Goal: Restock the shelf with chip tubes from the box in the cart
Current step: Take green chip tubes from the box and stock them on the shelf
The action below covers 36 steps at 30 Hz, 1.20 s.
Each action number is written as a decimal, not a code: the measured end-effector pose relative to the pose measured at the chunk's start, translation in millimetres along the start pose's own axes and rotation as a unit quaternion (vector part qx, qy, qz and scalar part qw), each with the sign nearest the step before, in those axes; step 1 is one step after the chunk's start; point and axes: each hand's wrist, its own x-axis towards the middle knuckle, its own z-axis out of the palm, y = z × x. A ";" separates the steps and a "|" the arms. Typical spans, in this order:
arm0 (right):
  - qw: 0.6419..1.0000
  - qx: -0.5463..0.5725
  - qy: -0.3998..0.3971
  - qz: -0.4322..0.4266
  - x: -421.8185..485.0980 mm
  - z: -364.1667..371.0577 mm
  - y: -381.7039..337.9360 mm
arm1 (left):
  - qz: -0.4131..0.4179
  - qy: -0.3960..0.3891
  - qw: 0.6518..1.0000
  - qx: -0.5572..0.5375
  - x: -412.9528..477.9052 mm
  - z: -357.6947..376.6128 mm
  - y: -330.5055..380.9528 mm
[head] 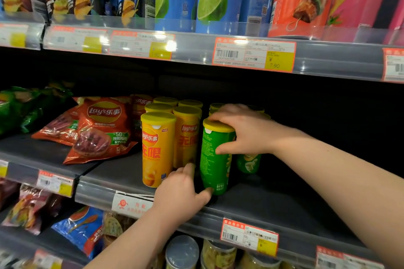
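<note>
A green chip tube [213, 159] with a yellow lid stands at the front of the dark middle shelf [273, 205]. My right hand [242, 130] grips its top, fingers over the lid and thumb on its side. My left hand [181, 192] touches the tube's base with its thumb, while a finger reaches between this tube and the yellow ones. Several yellow chip tubes [157, 148] stand in rows just to the left. More green tubes [249, 162] stand behind, partly hidden by my right hand. The box and the cart are out of sight.
Red chip bags [102, 131] and green bags [24, 107] lie on the shelf to the left. Tall blue, red and pink tubes fill the shelf above [209, 0]. Price tags [253, 54] line the shelf edges. Lidded tubs [181, 251] sit below. The shelf's right part is dark and bare.
</note>
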 end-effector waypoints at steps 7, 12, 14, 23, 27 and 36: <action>0.999 -0.042 0.026 0.017 0.2 -4.5 -1.4 | -0.001 0.014 1.000 -0.017 -3.0 0.2 -0.5; 0.999 -0.020 -0.032 0.005 -2.6 1.0 3.2 | 0.008 0.015 1.000 -0.015 -5.6 -2.3 -0.5; 0.999 0.019 -0.044 0.001 -4.3 4.8 4.1 | 0.010 0.012 1.000 -0.013 -5.6 -2.9 -0.2; 0.997 0.042 -0.061 0.023 4.0 6.7 7.4 | 0.007 0.011 1.000 -0.012 -5.6 -2.1 -1.4; 0.997 0.038 -0.055 0.030 8.7 9.6 10.3 | 0.006 0.010 1.000 -0.007 -5.7 -1.0 -1.5; 0.996 0.027 -0.055 0.064 25.2 14.0 17.8 | 0.010 0.009 1.000 -0.009 -4.9 1.6 -2.9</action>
